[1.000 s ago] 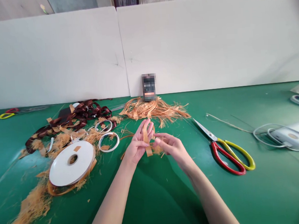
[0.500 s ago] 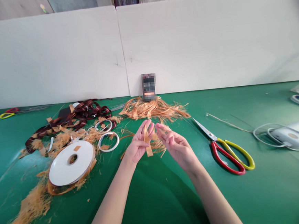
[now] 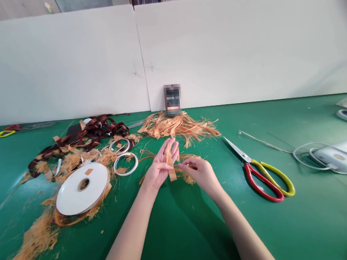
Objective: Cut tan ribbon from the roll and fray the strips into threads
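Narrow orange strip [image 3: 172,174] hangs upright between our hands, above the green bench [image 3: 181,233]. Our left hand [image 3: 159,169] pins it, fingers [image 3: 171,146] close together; our right hand [image 3: 200,176] bunches in, its fingertips [image 3: 180,166] at the strip's edge, though we cannot tell whether they grip it. We do best keeping the pinch close and working gently, so it won't tear. The strip looks flat and papery, with loose orange fibres [image 3: 190,179] lying below.

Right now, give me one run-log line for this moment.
left hand: holds orange strip | right hand: next to strip | nearby: red-and-yellow scissors
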Tool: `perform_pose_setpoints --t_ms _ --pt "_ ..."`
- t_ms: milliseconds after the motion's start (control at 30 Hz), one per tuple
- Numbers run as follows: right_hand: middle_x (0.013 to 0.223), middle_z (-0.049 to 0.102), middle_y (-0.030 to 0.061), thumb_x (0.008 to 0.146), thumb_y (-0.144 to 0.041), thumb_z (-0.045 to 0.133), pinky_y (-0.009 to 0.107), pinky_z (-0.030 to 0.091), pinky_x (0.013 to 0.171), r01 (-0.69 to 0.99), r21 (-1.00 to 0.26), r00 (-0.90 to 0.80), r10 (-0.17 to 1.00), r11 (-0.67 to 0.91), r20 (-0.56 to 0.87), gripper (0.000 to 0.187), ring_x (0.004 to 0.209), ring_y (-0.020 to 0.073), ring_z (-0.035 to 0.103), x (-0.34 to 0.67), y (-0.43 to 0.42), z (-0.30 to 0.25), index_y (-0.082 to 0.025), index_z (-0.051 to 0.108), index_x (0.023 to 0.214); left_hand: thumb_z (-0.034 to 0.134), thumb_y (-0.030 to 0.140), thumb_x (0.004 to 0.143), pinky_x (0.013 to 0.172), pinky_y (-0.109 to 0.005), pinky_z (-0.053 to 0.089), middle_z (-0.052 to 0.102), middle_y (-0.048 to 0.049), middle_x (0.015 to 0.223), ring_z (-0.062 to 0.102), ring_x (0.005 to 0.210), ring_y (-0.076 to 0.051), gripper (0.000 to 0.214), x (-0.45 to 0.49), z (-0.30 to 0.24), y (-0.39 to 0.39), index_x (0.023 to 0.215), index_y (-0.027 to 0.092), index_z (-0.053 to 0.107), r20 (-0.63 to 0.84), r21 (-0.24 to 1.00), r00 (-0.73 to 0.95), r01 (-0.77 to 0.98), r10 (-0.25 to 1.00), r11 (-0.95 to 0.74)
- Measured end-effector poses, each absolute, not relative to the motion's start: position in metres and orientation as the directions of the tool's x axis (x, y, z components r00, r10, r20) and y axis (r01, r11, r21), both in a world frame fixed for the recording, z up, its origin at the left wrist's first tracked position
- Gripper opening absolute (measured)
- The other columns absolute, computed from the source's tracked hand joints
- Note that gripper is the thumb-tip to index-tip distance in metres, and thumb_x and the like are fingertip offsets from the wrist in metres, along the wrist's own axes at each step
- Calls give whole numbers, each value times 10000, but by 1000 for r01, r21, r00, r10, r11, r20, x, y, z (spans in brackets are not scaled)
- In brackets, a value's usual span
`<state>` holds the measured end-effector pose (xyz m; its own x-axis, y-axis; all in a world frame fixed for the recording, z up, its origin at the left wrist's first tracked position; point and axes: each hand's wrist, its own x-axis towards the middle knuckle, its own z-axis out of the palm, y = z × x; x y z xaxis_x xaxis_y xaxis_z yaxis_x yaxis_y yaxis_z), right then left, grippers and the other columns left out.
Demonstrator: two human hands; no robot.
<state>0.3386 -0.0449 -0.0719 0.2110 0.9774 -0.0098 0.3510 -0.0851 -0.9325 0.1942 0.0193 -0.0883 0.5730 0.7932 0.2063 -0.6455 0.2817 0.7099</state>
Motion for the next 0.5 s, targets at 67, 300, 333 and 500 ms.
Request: perform_pose_setpoints --t_ms 67,300,333,500 --pt "488 395 -39 798 -540 580 262 248 462 325 -944 292 956 -65 34 395 470 100 322 339 -45 -71 -184 616 631 440 -100 518 1185 -377 190 380 41 1498 206 1428 -215 873 195 -89 19 1309 264 503 200 710 577 -643 792 289" --pt "1000 668 66 833 -565 544 324 476 789 -473 -870 275 962 140 5 461 874 182 603 342 -45 -53 -218 419 556 445 -104 520 1186 -399 188 370 19 1504 223 1421 -241 888 196 -91 18 1334 249 480 184 713 612 -622 769 325" --pt "1062 669 67 827 -568 551 310 490 727 -546 -831 224 974 108 -20 471 795 162 609 344 -45 -51 -219 395 553 447 -106 523 1187 -396 190 368 19 1505 223 1421 -241 887 196 -91 18 1335 250 479 184 712 612 -623 769 325" --pt "942 685 33 791 -646 538 242 172 361 -581 -812 86 988 -54 -127 432 354 19 166 346 -47 -47 -215 556 784 458 -117 532 1185 -388 199 370 36 1503 228 1421 -230 888 196 -93 19 1329 273 483 203 706 607 -634 768 315"
